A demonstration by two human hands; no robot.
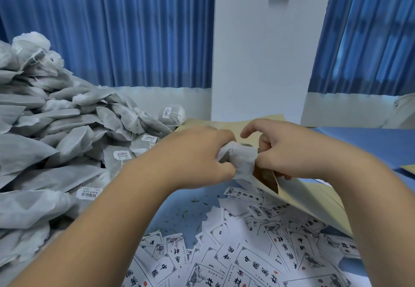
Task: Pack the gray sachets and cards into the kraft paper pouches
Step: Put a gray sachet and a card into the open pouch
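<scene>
- Head view, centre of frame: the left hand [197, 156] has its fingers curled round a gray sachet [240, 161] and grips it from the left side.
- The sachet is bunched up between the two hands, so its long axis is hard to read. The part that shows runs roughly top to bottom, with its lower corner at the mouth of a kraft paper pouch [314, 203].
- The right hand [289, 152] pinches the pouch's open edge. Its thumb is against the sachet, its lower fingers are curled under the paper, and its index finger sticks out to the upper left.
- The pouch's long axis slants from its dark mouth at centre down to the lower right. I cannot tell how far the sachet is inside.
- Left of frame: a tall pile of sachets [56, 140], some with barcode tags.
- Bottom centre and right: loose printed cards [235, 257] spread over the blue table [179, 203], partly under the pouch.
- Behind the hands lie more flat pouches [197, 123].
- Upper frame: blue curtains [112, 28] on either side of a white wall [258, 62].
</scene>
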